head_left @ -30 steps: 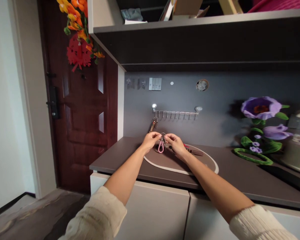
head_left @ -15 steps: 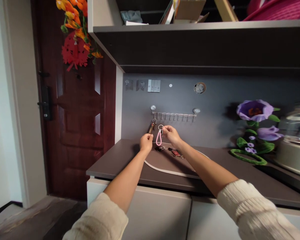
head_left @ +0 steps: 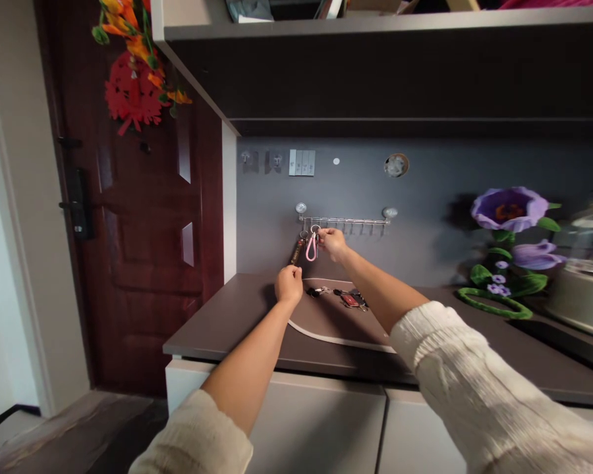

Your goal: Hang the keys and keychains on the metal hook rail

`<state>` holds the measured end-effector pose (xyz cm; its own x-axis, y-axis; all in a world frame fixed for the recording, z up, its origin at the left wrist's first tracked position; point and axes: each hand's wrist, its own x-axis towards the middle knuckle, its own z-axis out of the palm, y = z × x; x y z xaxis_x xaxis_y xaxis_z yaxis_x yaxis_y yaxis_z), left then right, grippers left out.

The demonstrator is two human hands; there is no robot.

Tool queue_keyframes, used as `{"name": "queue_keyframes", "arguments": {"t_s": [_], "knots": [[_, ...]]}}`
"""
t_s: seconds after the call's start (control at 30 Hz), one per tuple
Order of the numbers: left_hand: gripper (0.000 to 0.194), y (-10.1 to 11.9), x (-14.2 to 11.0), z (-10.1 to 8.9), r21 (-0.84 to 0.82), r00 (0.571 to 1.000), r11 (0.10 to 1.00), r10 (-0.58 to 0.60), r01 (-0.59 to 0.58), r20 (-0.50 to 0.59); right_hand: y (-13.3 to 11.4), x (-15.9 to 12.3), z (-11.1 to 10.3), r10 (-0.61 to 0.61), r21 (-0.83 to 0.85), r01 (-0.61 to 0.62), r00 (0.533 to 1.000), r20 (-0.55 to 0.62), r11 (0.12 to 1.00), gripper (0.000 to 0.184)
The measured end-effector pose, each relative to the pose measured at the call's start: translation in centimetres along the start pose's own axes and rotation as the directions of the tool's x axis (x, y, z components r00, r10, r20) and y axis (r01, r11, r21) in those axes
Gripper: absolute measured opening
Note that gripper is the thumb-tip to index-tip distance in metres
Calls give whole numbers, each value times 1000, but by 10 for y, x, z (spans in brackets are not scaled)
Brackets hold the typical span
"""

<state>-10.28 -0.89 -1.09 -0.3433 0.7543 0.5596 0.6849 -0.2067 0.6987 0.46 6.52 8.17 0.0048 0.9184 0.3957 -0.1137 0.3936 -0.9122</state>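
My right hand [head_left: 332,242] pinches a key ring with a looped pink strap [head_left: 311,249], held up at the left part of a metal hook rail [head_left: 346,220] on the wall. Whether its ring touches a hook cannot be made out. Just left of it, a dark brown keychain [head_left: 296,253] hangs by its ring from the rail's left end. My left hand [head_left: 289,284] is closed at the keychain's lower end, fingers pressed together. Below, on a brown mat [head_left: 346,329], lie a small bunch of keys [head_left: 318,291] and a red and black key set [head_left: 352,300].
A deep shelf [head_left: 375,72] overhangs the counter [head_left: 217,313]. Purple fabric flowers [head_left: 511,210] and a glass-domed appliance [head_left: 583,289] stand at the right. At the left is a dark red door [head_left: 143,289] with orange flowers and a red ornament.
My right hand has raised the pink-strapped key ring up to the rail. My left hand stays by the brown keychain's lower end. The view has tilted down slightly.
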Motion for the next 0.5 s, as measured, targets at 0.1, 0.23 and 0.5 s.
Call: {"name": "queue_keyframes", "arguments": {"t_s": [0.1,0.23,0.5], "knots": [[26,0,-1,0,17,1000,1000,0,0,4,2,7,9,49,24,-48,998,-34,999,14],[26,-1,-1,1,-9,1000,1000,2,-2,-12,6,14,19,94,70,-88,992,-82,994,14],[23,-1,-1,2,-42,999,999,4,-6,-39,18,30,22,110,50,-103,977,-180,993,10]]}}
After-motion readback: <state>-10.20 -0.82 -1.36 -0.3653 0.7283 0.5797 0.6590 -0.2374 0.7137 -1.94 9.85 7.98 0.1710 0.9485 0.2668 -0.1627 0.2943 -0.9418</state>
